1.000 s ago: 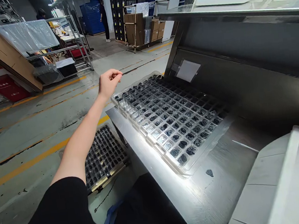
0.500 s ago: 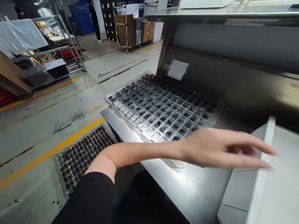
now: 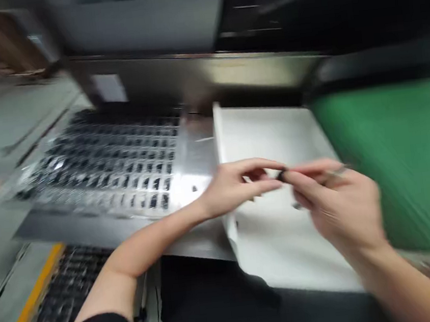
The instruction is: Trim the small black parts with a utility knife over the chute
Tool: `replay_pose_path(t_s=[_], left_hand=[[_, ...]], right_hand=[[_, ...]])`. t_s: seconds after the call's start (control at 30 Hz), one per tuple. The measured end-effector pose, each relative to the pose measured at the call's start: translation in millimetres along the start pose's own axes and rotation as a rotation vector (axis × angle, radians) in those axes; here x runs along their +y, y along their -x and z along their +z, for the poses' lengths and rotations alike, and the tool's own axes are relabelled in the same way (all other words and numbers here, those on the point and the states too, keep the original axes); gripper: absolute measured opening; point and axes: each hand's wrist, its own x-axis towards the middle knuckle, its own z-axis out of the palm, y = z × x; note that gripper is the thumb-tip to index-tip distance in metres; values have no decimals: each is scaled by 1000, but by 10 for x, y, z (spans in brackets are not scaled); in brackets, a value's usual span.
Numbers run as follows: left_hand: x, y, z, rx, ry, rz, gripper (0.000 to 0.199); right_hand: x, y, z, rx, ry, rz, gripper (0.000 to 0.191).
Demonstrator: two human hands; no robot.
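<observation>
White tray [image 3: 274,139] at frame centre — above it, left hand [image 3: 236,187] and right hand [image 3: 338,204] meet. Fingertips pinch a small dark part [image 3: 281,175] — blurred.

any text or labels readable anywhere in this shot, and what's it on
None can be read; the whole picture is motion-blurred.
White label on the steel back panel: blank or too smeared to tell.
Clear parts tray: no lettering visible.
White bin and green surface: no print visible.
Left hand and right hand meet over the bin at a small dark piece, too blurred to show any marking.
</observation>
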Motion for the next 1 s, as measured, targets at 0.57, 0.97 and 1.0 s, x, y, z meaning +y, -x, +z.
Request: replay_pose_path(t_s=[0.57,0.97,1.0], left_hand=[[-160,137,-35,137,-190,199,40],[-140,208,-156,117,-299,289,27],[-116,204,-166,91,-271,274,26]], right_hand=[[42,-18,-17,-145,-229,91,19],[81,34,74,-251,-205,-98,11],[100,30,65,-246,-174,-163,11]])
